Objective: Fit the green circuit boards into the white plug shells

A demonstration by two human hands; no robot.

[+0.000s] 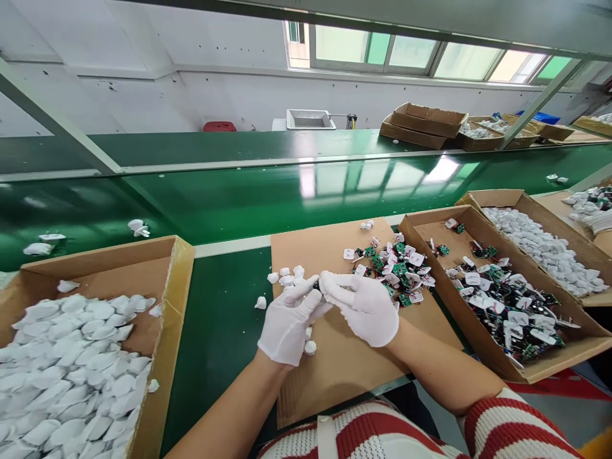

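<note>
My left hand (pixel 289 325), in a white glove, pinches a small dark part (pixel 316 286) between thumb and fingers. Against it presses my right hand (pixel 367 311), also gloved, its fingers closed at the same part; the fingertips hide most of it. Both hands are over a flat cardboard sheet (pixel 329 389). Small white plastic pieces (pixel 285 279) lie just beyond and beside my left hand. Past my right hand is a loose pile of small green circuit boards (pixel 400 266) with white plastic pieces and wires.
On the left stands a cardboard box (pixel 167 312) of white plastic shells. To the right, one box (pixel 497 370) holds circuit-board assemblies, another (pixel 521 199) white pieces. Behind runs a green conveyor belt (pixel 229 204) with a few loose parts. A co-worker's gloved hand (pixel 600 222) shows at far right.
</note>
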